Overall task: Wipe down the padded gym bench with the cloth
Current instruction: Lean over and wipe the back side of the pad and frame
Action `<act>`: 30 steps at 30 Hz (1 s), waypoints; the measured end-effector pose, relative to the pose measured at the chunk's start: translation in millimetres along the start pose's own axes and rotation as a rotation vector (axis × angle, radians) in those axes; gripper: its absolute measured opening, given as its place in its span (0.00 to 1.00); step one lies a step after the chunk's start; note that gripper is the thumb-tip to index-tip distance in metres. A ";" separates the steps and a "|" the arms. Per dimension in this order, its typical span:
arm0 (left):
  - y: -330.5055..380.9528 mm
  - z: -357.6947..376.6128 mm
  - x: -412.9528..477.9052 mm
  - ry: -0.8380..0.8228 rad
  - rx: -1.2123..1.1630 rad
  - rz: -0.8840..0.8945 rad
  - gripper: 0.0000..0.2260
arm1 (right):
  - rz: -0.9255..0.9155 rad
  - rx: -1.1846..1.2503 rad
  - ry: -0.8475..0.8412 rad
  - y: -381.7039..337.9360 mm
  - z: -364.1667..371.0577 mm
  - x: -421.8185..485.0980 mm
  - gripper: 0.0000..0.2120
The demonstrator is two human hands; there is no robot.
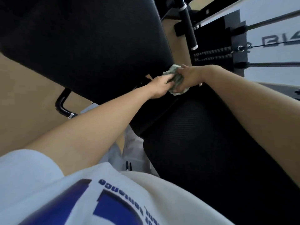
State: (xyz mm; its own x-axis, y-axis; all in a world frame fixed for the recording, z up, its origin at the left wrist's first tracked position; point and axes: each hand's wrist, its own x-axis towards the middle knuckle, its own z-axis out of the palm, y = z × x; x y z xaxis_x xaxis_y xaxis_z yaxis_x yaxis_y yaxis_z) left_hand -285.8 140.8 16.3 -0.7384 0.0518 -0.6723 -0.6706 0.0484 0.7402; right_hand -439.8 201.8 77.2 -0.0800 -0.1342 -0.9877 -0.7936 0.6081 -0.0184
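Grey-green cloth [174, 73]: lying bunched on the padded surface [203, 143], between left hand [159, 84] and right hand [189, 77].
Fingers [184, 67]: both sets gripping it.

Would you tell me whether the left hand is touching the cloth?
Touching: the head view shows the left hand gripping the bunched cloth.

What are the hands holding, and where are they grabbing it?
Both hands hold the crumpled cloth. The left hand grips its left side and the right hand its right side, above the black bench pad.
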 end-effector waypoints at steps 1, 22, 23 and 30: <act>-3.2 -0.8 10.6 0.001 0.014 -0.032 0.22 | -0.019 0.094 0.011 7.0 -6.0 9.3 0.43; 29.3 -17.1 83.3 -0.221 0.040 0.068 0.17 | -0.016 0.938 -0.348 95.5 -12.5 27.1 0.09; 33.5 -14.9 79.1 -0.232 0.049 0.100 0.17 | -0.041 0.912 -0.350 98.7 -13.2 18.1 0.07; 69.0 -2.5 63.3 -0.304 0.246 0.164 0.10 | -0.036 0.705 -0.070 118.1 9.3 -23.3 0.06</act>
State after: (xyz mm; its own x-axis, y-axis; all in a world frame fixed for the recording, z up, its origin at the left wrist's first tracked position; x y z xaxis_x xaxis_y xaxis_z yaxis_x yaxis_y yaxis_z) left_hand -379.0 145.0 24.9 -0.7550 0.3683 -0.5425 -0.4817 0.2500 0.8400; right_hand -526.1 284.1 96.6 -0.0032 -0.1280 -0.9918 -0.2134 0.9690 -0.1244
